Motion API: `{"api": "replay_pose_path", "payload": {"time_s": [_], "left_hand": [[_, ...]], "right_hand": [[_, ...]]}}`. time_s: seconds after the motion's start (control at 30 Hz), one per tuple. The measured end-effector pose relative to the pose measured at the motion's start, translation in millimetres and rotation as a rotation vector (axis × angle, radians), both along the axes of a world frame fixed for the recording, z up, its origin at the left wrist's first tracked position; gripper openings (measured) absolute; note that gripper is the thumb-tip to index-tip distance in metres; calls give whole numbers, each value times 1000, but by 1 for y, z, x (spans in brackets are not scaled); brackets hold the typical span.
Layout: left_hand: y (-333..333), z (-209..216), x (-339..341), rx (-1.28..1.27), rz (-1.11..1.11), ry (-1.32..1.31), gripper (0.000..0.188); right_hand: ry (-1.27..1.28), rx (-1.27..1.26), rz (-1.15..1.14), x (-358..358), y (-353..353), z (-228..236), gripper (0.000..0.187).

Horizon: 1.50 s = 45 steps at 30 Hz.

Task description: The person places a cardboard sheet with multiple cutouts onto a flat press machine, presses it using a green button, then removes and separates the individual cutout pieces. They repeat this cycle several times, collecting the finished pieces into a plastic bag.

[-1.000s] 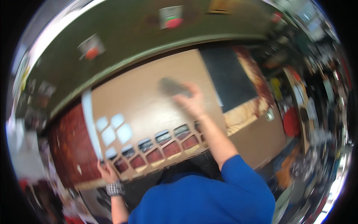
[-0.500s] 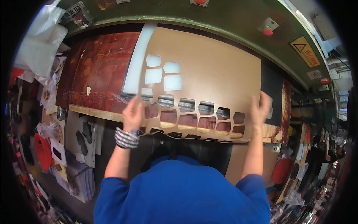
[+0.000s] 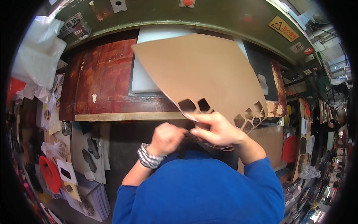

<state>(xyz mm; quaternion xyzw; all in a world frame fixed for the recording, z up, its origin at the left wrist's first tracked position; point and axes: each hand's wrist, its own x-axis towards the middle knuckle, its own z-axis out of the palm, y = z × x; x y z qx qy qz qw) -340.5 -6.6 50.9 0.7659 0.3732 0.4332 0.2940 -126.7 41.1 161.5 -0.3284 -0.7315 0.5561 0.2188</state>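
Observation:
A large tan sheet (image 3: 203, 71), smooth and leather-like, bends up off the bench with its near edge drawn toward me. Rows of many-sided holes are cut in its near part. My right hand (image 3: 218, 130) pinches the near left edge between thumb and fingers. Close by on its left, my left hand (image 3: 167, 138) is curled closed, its fingertips by the sheet's lower edge; motion blur hides what they hold. A checkered band (image 3: 150, 156) circles my left wrist. Beneath the sheet lies a white board (image 3: 143, 76).
The reddish-brown worn bench top (image 3: 100, 78) extends left. A green machine beam (image 3: 149, 16) with a red button (image 3: 187, 3) crosses the far side. At lower left are a red round thing (image 3: 50, 174) and stacked pale sheets (image 3: 95, 199); a red seat (image 3: 290, 148) stands right.
My hands have come together from the sheet's two sides to its near left edge. The sheet has turned and folded toward me, its left corner lifting off the white board.

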Motion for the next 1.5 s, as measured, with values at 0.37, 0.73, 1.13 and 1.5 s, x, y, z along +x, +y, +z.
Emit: {"api": "replay_pose_path", "payload": {"time_s": [0.37,0.73,1.13,1.5], "left_hand": [[86,-39,-38,-562,259,-460,24],[223,278,-71,623,535,-409,32],[218,22,-27,367,368,783,40],[84,-61,-62,-543,733,217,35]], "right_hand": [[653,367,-386,85,-93,151,32],[753,318,-718,226,-39,182,27],[519,-624,-1126,305,24,-176,28],[92,-237,-1142,308,93,-146,22]]}}
